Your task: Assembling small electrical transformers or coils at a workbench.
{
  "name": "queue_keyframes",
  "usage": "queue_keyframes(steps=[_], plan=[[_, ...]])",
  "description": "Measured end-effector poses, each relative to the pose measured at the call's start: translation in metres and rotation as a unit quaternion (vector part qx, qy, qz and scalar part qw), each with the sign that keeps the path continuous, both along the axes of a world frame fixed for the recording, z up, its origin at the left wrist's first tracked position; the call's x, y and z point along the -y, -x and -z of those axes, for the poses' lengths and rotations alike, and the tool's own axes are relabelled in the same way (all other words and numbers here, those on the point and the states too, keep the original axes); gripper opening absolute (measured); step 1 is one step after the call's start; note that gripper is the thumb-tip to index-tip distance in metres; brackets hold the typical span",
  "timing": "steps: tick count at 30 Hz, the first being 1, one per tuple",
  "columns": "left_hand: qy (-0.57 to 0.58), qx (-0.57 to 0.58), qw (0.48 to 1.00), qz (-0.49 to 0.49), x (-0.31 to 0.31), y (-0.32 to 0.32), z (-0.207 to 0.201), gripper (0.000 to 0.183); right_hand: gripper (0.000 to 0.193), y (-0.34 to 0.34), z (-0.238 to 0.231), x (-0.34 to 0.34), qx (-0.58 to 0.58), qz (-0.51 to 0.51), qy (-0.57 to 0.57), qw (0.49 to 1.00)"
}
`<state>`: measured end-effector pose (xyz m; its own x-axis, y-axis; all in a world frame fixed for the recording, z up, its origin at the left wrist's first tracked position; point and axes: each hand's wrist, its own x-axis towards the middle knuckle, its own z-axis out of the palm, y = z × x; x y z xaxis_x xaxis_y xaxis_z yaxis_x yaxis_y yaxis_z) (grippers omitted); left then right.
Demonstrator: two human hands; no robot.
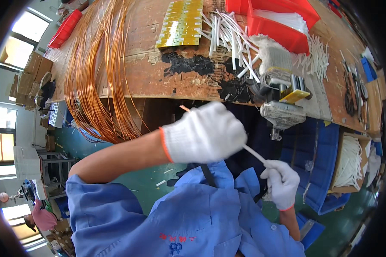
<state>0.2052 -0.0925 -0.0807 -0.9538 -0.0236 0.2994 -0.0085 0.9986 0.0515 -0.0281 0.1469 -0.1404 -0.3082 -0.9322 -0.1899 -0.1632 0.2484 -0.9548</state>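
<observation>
My left hand [206,133], in a white knit glove with an orange cuff, is closed in a fist in front of the bench edge and a little blurred. From its right side a thin white tube [254,154] slants down to my right hand [282,183]. The gloved fingertips of that hand pinch the tube's lower end. A short copper-coloured end [184,108] sticks out beyond the left fist; whether it joins the tube is hidden inside the glove. Just above the hands, a clamp-like device [283,109] wrapped in pale film is mounted at the bench edge.
Copper wires [99,85] drape over the front of the worn wooden bench [146,73]. Behind lie a yellow sheet [181,23], loose white tubes [233,38] and a red bin [278,23]. Hand tools [351,90] lie far right, above a carton of white tubes [349,165].
</observation>
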Motion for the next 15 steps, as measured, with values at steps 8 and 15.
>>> queue_keyframes(steps=[8, 15], plan=[[-0.462, 0.059, 0.865, -0.189, 0.023, -0.059, -0.018, 0.011, 0.024, 0.015, 0.007, -0.002, -0.103, -0.032, 0.087, 0.990], [-0.540, -0.045, 0.749, -0.380, 0.056, -0.090, -0.026, 0.011, 0.023, 0.028, 0.009, -0.019, -0.093, 0.020, 0.066, 0.993]])
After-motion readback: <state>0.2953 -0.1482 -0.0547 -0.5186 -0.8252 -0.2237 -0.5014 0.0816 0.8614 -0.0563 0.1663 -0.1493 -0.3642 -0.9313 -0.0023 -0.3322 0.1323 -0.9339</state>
